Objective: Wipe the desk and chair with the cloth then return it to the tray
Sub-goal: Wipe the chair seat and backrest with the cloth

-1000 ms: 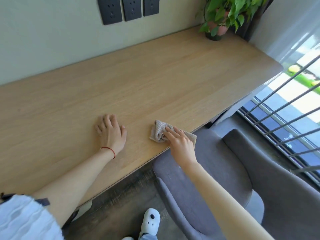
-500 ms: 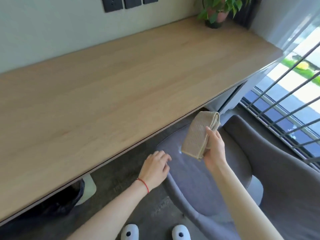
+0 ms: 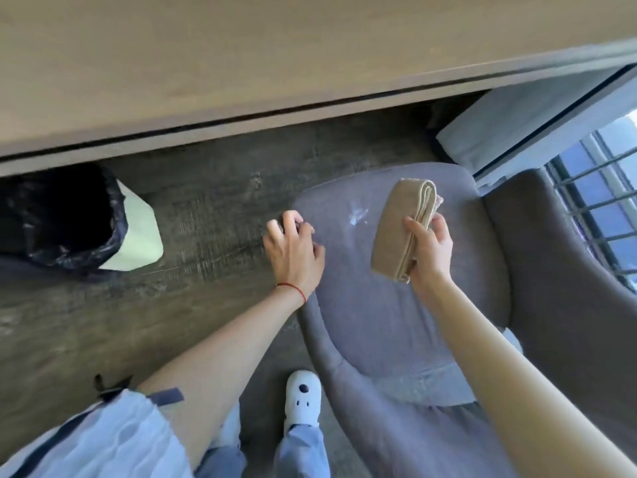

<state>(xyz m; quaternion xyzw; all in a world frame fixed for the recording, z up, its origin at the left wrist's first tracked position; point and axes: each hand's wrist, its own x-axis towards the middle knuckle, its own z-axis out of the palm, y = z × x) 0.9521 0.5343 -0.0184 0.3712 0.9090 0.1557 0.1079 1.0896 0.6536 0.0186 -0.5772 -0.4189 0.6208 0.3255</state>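
Cloth (image 3: 401, 232) folded, gripped in right hand (image 3: 429, 251) above grey chair seat (image 3: 382, 326). Left hand (image 3: 293, 251) rests on seat's front-left edge, fingers loosely spread, holding nothing. Wooden surface (image 3: 241, 56) above; white bin (image 3: 138, 232) with black liner underneath, on floor.

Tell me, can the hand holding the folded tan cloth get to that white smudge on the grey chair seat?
Probably yes: the right hand holds the folded tan cloth just beside the white smudge, nothing between.
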